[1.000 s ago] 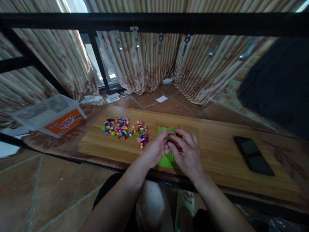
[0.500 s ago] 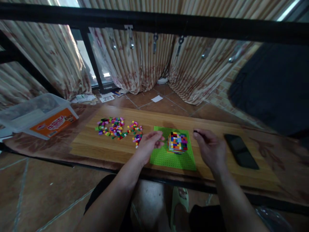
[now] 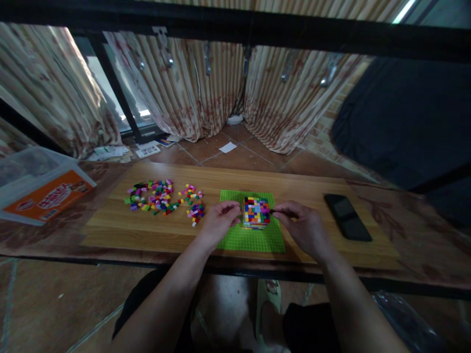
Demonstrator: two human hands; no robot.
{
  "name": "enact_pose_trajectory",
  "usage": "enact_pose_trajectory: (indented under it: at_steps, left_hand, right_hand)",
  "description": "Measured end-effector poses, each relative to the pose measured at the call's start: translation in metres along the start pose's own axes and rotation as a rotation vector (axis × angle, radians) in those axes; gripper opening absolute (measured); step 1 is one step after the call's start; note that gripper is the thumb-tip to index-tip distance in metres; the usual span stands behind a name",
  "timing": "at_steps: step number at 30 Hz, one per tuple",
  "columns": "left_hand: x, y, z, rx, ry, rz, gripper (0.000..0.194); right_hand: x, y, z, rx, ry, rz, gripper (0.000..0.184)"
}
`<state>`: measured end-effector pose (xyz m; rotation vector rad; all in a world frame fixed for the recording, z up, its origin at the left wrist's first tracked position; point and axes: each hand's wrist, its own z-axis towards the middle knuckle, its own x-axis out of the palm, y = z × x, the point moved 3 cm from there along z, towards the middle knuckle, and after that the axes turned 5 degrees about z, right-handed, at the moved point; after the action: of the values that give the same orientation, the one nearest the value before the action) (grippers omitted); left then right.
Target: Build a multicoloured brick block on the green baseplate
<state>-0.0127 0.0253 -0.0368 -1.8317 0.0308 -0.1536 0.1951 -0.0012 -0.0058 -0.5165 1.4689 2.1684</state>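
A multicoloured block of small toy bricks [image 3: 256, 212] stands on a green studded baseplate [image 3: 253, 241]. My left hand [image 3: 221, 219] is at the block's left side, its fingers loosely curled and apart with nothing visible in them. Whether its fingertips touch the block I cannot tell. On the other side, my right hand [image 3: 302, 223] pinches a small dark brick [image 3: 272, 211] between thumb and forefinger, close against the block's upper right edge.
Loose coloured bricks [image 3: 162, 196] lie in piles on the wooden board [image 3: 147, 234] to the left. A black phone [image 3: 348, 217] rests at the right. Far left stands a clear plastic box [image 3: 33, 166] with an orange label. Curtains and a dark rail are beyond.
My right hand has moved left with the dark brick, from beyond the baseplate's right edge to the block's side. My left hand has come closer to the block. The camera view has shifted.
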Motion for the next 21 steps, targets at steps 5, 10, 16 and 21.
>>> enact_pose_trajectory:
  at_steps: [5, 10, 16, 21]
  left_hand:
    - [0.0016, 0.0008, 0.0007, 0.012, 0.021, 0.032, 0.016]
    - [0.0022, 0.0003, -0.0001, -0.011, 0.007, 0.032, 0.013]
    - [0.0028, -0.0002, -0.0011, -0.018, 0.018, 0.025, 0.014]
    - [0.0024, 0.0002, -0.0008, -0.012, 0.021, 0.037, 0.016]
  right_hand:
    - [0.0053, 0.0029, -0.0002, -0.025, 0.045, 0.02, 0.012]
    - [0.0075, 0.002, 0.0008, -0.063, 0.047, 0.011, 0.013]
    - [0.008, 0.0008, 0.0024, -0.086, 0.048, 0.006, 0.017]
    - [0.0093, -0.0032, 0.0032, -0.074, 0.055, 0.039, 0.016]
